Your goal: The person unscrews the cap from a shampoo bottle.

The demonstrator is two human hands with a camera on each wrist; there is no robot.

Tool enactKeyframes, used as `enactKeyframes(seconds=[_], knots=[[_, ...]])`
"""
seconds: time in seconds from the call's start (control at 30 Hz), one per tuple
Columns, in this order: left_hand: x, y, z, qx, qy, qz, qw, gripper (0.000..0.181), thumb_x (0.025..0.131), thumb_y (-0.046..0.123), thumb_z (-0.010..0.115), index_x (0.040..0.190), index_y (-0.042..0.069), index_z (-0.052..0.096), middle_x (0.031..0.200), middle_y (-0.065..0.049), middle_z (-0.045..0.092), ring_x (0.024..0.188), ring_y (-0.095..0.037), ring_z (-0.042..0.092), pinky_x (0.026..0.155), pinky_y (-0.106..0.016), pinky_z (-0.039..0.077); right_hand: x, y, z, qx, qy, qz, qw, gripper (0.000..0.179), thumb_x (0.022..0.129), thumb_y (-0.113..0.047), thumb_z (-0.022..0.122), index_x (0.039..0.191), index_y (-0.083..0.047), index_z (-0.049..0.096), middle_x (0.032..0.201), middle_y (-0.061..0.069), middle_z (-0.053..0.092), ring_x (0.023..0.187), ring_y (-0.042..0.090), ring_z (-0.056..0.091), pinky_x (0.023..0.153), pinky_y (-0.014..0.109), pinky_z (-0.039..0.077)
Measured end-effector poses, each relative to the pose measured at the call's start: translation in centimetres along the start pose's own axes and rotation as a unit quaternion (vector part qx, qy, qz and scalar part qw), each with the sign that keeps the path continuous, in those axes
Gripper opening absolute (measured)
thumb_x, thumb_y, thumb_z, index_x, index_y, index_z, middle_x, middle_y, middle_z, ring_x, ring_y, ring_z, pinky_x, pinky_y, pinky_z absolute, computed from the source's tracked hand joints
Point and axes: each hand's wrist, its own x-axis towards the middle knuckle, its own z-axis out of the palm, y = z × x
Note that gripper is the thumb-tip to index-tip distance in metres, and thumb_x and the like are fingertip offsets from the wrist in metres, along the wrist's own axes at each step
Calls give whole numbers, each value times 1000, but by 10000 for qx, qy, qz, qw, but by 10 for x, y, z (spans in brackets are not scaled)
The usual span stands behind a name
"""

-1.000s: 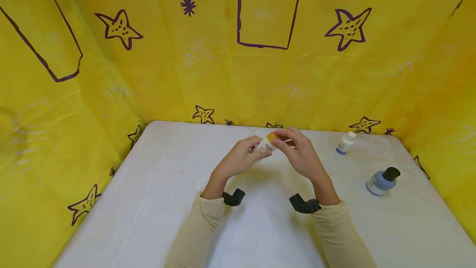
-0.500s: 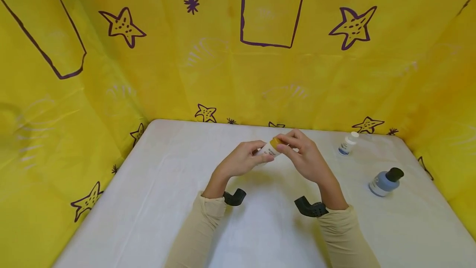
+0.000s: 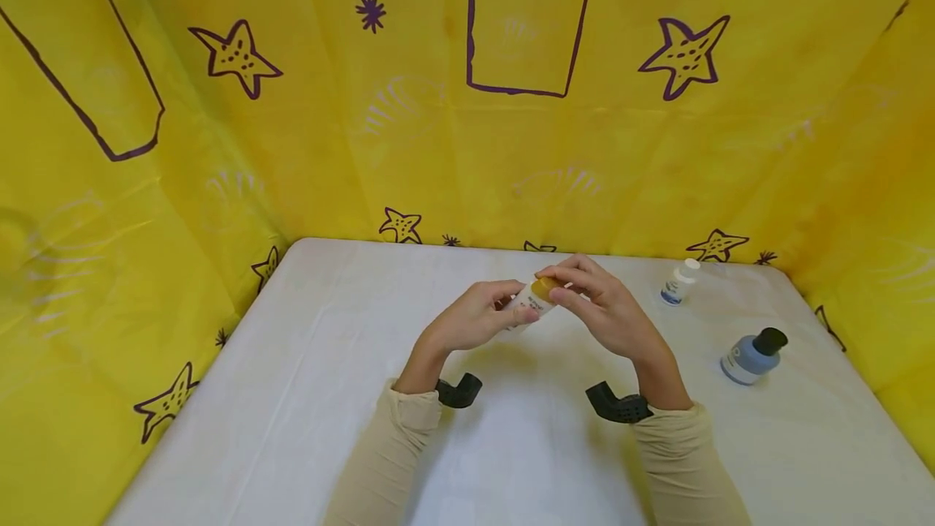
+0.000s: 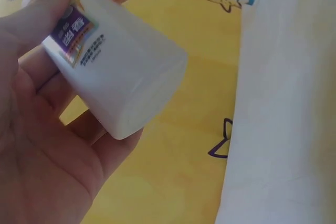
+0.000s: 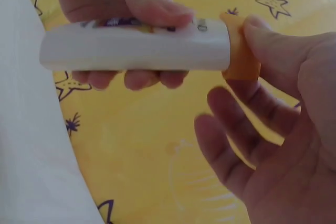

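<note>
My left hand [image 3: 478, 315] grips a white plastic bottle [image 5: 136, 51] round its body, thumb across the printed label. The bottle is held tilted above the table, its flat base toward the left wrist camera. At its other end is an orange-yellow cap [image 5: 242, 48], which my right hand [image 3: 602, 307] pinches between thumb and index finger. In the right wrist view the cap sits against the bottle, and the other right fingers are bent loosely below it. Part of the label [image 4: 73, 31] is hidden under the left thumb.
On the white table [image 3: 329, 396] a small white bottle with a blue label [image 3: 679, 282] stands at the back right. Nearer stands a blue bottle with a black cap [image 3: 752, 357]. A yellow patterned cloth [image 3: 453, 144] rises behind the table's far edge and along both sides.
My right hand has shifted slightly right and toward me, still pinching the cap. The cap now shows more of its top to the head camera. The left hand keeps its hold on the bottle.
</note>
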Motion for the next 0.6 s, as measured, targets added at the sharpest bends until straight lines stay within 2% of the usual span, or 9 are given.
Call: enactKeyframes(seconds=[0.13,0.23,0.3,0.47,0.6], knots=[[3,0,4,285,657,-102,9974,23,95,40,72,110,23,73,92,4,66,78,-14,58,66,-26,48,2,-6,2,-467,322,587,9967,27,100,-17,66,126,-16,70,108,0,66,90,9,59,77,24,51],[4,-2,9,457,1136,-93,9924,28,90,40,78,113,25,75,98,7,70,82,-13,60,68,-27,50,3,-10,6,-611,509,1035,9914,26,98,-25,69,122,-15,70,97,2,65,81,13,59,70,25,51],[5,-3,11,632,1368,41,9886,29,87,38,81,113,24,77,96,8,70,81,-12,59,68,-26,49,4,-12,9,-622,577,1289,9880,28,98,-31,70,120,-15,70,90,3,64,75,17,57,65,25,48],[7,-5,16,1124,1606,463,9795,29,83,34,86,110,25,80,82,8,66,72,-9,55,63,-21,45,5,-16,17,-858,739,1611,9804,30,97,-42,69,111,-15,70,80,3,59,71,20,52,60,26,43],[7,-4,16,1365,1573,544,9766,28,82,35,86,108,25,81,77,8,63,69,-8,52,62,-19,42,6,-17,19,-1040,810,1615,9780,29,96,-42,70,107,-15,70,77,3,56,71,20,50,60,27,41]])
